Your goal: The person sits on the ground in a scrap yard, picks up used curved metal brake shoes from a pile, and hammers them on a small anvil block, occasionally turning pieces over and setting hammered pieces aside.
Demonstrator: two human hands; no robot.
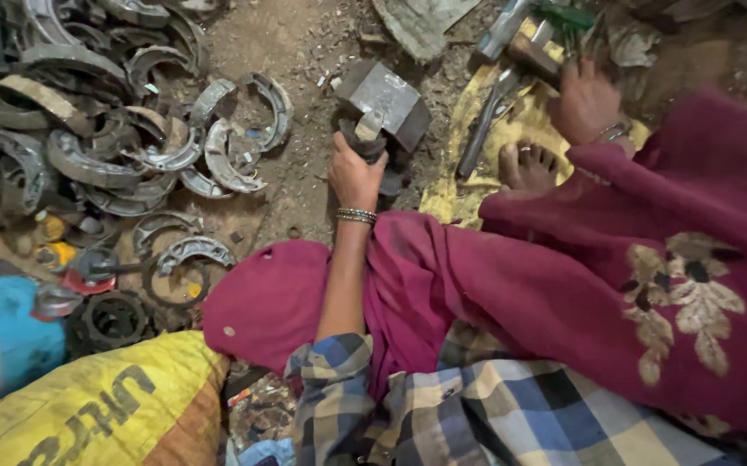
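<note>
**Seated on the floor among brake shoes, one hand on a shoe at the steel block**

Nearest the camera lie a checked shirt sleeve [442, 414] and maroon cloth [563, 293] with a pale leaf pattern, draped over the person's lap and knees. At lower left a yellow sack [89, 406] leans against a blue container [11, 332].

From the sleeve the left forearm reaches forward, a beaded bangle [356, 216] at the wrist. The left hand [354, 173] is clenched around a dark curved brake shoe [365, 138], held upright with its upper end resting against the front face of a grey steel block [384, 99]. The block sits on the dirt floor [304, 52], tilted so one corner points toward the person.

To the right, a bare foot [527, 164] rests on a yellow sheet [468, 185] spread on the floor. Just beyond it the right hand [585, 102], with a metal bracelet at the wrist, lies palm down over tools on the sheet, fingers curled on a dark handle; whether it grips or only rests there I cannot tell. A long metal bar [486, 121] lies slanting on the sheet just left of that hand, and a hammer-like tool [520, 39] sits at the far edge.

On the left, well apart from both hands, a heap of worn brake shoes [97, 129] covers the floor, curved and grey, some with pale lining. Nearer the person, a few loose shoes [185, 250] and a round toothed part [113, 319] lie beside small yellow and red pieces. Grit and metal scraps are scattered across the floor toward the far edge.
</note>
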